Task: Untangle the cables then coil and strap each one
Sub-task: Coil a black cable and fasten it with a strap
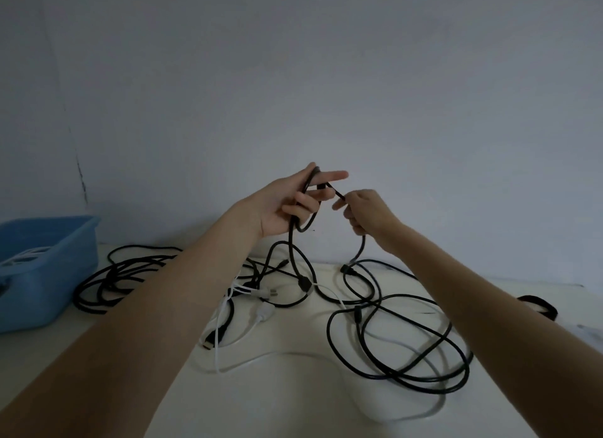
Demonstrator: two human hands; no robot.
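Nearest me, loose black and white cables (391, 339) sprawl tangled over the table (293, 405). Above them my left hand (287, 206) grips a black cable (295, 235) looped around its fingers, and my right hand (365, 212) pinches, I think, its end. I judge coiling has begun; next, feed slack round steadily.

Matt black cable (295, 251), blue plastic tub (49, 268)

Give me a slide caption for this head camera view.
Left hand and right hand hold a black cable above tangled cables on the table.
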